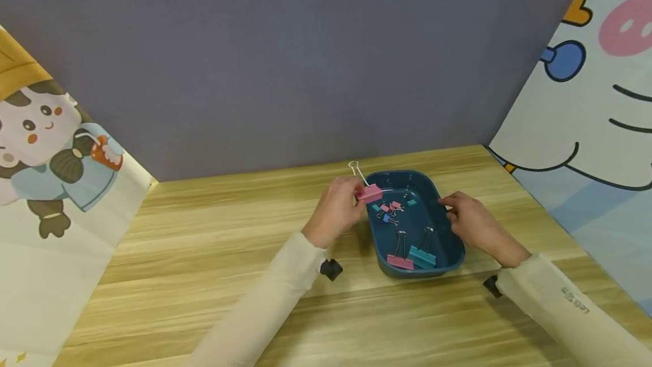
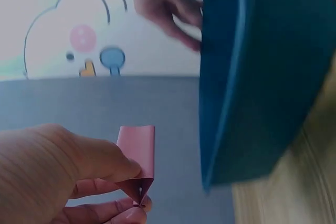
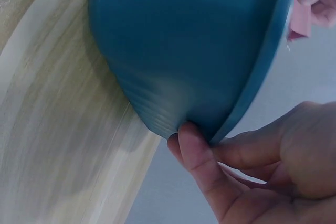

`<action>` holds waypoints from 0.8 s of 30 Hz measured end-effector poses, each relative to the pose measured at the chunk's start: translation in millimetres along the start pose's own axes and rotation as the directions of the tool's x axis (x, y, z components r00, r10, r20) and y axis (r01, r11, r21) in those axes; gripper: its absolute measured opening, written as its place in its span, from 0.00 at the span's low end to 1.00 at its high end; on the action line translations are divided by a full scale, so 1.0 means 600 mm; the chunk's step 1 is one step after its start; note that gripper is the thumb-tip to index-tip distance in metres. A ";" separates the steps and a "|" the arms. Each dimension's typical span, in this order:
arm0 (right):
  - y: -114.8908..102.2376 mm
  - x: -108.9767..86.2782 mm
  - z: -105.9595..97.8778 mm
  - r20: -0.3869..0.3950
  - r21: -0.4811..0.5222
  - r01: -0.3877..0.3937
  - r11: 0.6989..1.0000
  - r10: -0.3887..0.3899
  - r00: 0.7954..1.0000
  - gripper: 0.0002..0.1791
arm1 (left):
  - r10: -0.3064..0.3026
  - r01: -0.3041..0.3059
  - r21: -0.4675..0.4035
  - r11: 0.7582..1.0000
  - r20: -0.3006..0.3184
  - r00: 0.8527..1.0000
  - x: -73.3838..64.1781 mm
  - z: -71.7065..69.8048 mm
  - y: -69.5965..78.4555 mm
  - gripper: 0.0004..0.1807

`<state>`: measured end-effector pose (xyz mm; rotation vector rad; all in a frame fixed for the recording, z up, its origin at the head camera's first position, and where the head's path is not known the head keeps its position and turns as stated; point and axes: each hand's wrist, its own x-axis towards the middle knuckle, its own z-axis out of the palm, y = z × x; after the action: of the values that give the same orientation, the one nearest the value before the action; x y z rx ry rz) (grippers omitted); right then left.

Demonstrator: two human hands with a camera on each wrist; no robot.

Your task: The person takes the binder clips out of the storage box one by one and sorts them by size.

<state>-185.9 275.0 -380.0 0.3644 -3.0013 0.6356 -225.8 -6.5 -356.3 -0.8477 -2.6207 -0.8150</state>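
left wrist: l hand (image 2: 55,163) w/ pink clip (image 2: 138,148), narrow pinch

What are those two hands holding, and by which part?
The left hand pinches a pink binder clip by its body; the right hand pinches the blue tray by its rim.

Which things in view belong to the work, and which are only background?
Work:
large pink metal binder clip, pinched by the left hand
dark-blue rounded rectangular tray, its rim held by the right hand
large teal clip, second pink clip, small coloured clips in the tray

Background:
wood-grain tabletop
grey back panel
cartoon-printed side panels
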 end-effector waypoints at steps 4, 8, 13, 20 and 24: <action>0.002 -0.003 -0.002 -0.001 -0.005 0.000 1.000 0.000 1.000 0.19 | -0.060 0.060 0.009 0.998 0.004 0.998 -0.008 -0.010 -0.041 0.06; 0.004 -0.004 -0.003 -0.006 -0.007 0.000 1.000 0.000 1.000 0.18 | -0.125 0.125 0.012 0.992 0.065 0.990 -0.016 -0.007 -0.077 0.07; 0.004 -0.004 -0.004 -0.012 -0.006 -0.002 1.000 0.002 1.000 0.18 | -0.152 0.146 0.049 0.988 0.156 0.976 -0.018 0.012 -0.109 0.07; 0.002 -0.005 -0.002 -0.005 -0.007 -0.009 1.000 0.009 1.000 0.18 | -0.165 0.157 0.053 0.986 0.221 0.961 -0.014 0.037 -0.132 0.09; 0.000 -0.002 0.001 -0.004 -0.013 -0.008 1.000 0.008 1.000 0.17 | -0.180 0.173 0.052 0.984 0.237 0.955 -0.012 0.043 -0.141 0.12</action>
<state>-184.6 275.0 -380.8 0.3500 -3.0035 0.6167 -273.2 -51.6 -416.4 -0.7543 -2.9501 -0.7544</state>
